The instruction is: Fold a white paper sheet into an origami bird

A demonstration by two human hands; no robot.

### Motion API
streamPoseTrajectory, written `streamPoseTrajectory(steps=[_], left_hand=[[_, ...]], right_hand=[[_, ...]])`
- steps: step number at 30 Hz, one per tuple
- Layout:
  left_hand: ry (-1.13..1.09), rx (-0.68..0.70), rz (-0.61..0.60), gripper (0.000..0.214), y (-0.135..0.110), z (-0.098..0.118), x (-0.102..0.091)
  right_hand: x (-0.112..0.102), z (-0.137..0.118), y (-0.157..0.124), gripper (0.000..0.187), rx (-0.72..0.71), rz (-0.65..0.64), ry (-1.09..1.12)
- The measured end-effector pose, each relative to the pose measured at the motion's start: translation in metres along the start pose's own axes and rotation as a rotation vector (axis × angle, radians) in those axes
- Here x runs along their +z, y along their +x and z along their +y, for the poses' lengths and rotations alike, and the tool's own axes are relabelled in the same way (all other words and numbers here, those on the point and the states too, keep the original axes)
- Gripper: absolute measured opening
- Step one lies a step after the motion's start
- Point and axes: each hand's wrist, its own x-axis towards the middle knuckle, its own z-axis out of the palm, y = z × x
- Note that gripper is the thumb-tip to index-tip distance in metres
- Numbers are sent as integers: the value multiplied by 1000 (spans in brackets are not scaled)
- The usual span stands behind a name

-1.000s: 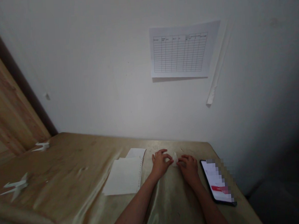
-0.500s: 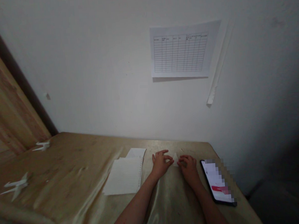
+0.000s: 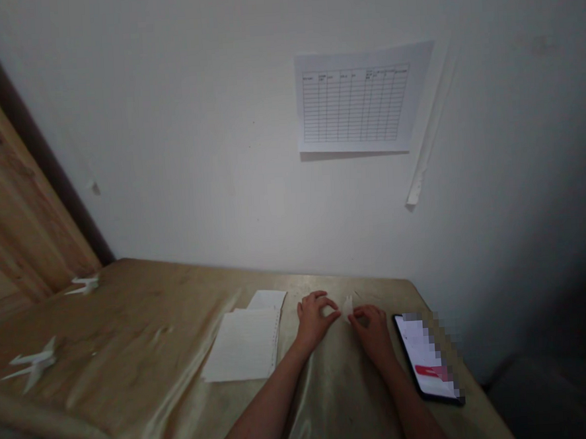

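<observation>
A small folded piece of white paper (image 3: 348, 304) stands up between my hands near the table's far edge. My right hand (image 3: 371, 325) pinches its lower right side between thumb and fingers. Just left of the paper, my left hand (image 3: 315, 321) is curved with its fingers apart, thumb and forefinger close together. A narrow gap separates those fingertips from the paper, and nothing shows in them. Exact folds are too small to make out.
Lined paper sheets (image 3: 244, 345) lie in a stack left of my hands. To the right is a phone (image 3: 428, 360) with its screen lit. Two folded paper planes (image 3: 36, 363) rest on the cloth-covered table (image 3: 130, 322). A printed chart (image 3: 355, 103) hangs on the wall.
The folded paper has shifted slightly right and turned, now looking narrower. My left fingertips have come away from it, while my right hand keeps its pinch.
</observation>
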Motion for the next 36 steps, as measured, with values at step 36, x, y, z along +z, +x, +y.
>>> streamPoseTrajectory(steps=[36], left_hand=[[71,11,-151,7,-6,9,3]], right_hand=[[8,5,-2,16,-69,-9,-38]])
